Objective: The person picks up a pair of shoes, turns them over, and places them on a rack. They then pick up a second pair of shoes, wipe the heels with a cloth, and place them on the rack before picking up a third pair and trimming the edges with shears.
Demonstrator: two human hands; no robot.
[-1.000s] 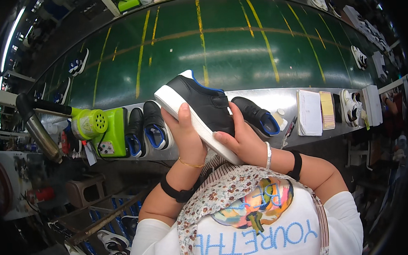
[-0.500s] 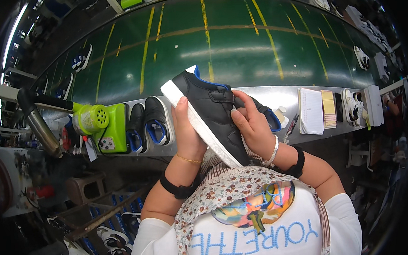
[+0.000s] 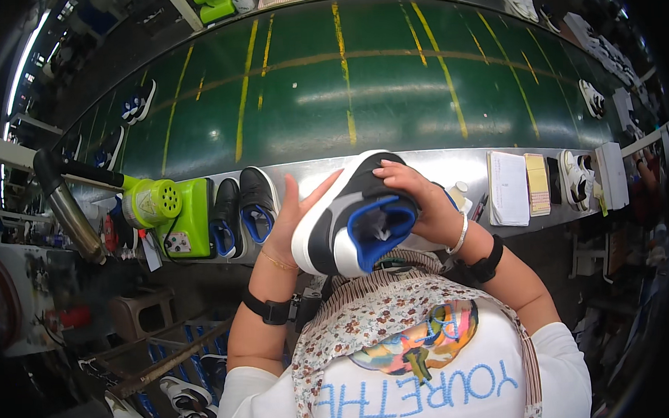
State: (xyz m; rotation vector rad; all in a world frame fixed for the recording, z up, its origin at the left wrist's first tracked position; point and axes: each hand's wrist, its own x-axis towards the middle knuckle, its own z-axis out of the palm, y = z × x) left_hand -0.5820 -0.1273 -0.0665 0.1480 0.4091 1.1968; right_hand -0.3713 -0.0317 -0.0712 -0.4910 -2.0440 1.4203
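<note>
A black sneaker (image 3: 356, 196) with a white sole, white heel patch and blue lining is held above the bench front, its heel and opening toward me and its toe pointing away. My right hand (image 3: 425, 200) grips its right side near the toe, fingertips on the upper. Along the left side of the sole lies my left hand (image 3: 286, 223), thumb and fingers stretched apart; part of it is hidden behind the shoe. Two more dark sneakers with blue lining, a left one (image 3: 227, 215) and a right one (image 3: 258, 201), stand on the bench beside my left hand.
A lime-green machine (image 3: 187, 217) with a blower stands at the left of the metal bench. Papers (image 3: 508, 188), a yellow pad (image 3: 538, 187) and white shoes (image 3: 575, 181) lie to the right. Beyond runs a green conveyor belt (image 3: 389, 92) carrying shoes near both ends.
The sneaker has turned end for end, its heel now toward me and its opening showing. My left hand has loosened and spread; my right hand has shifted toward the toe.
</note>
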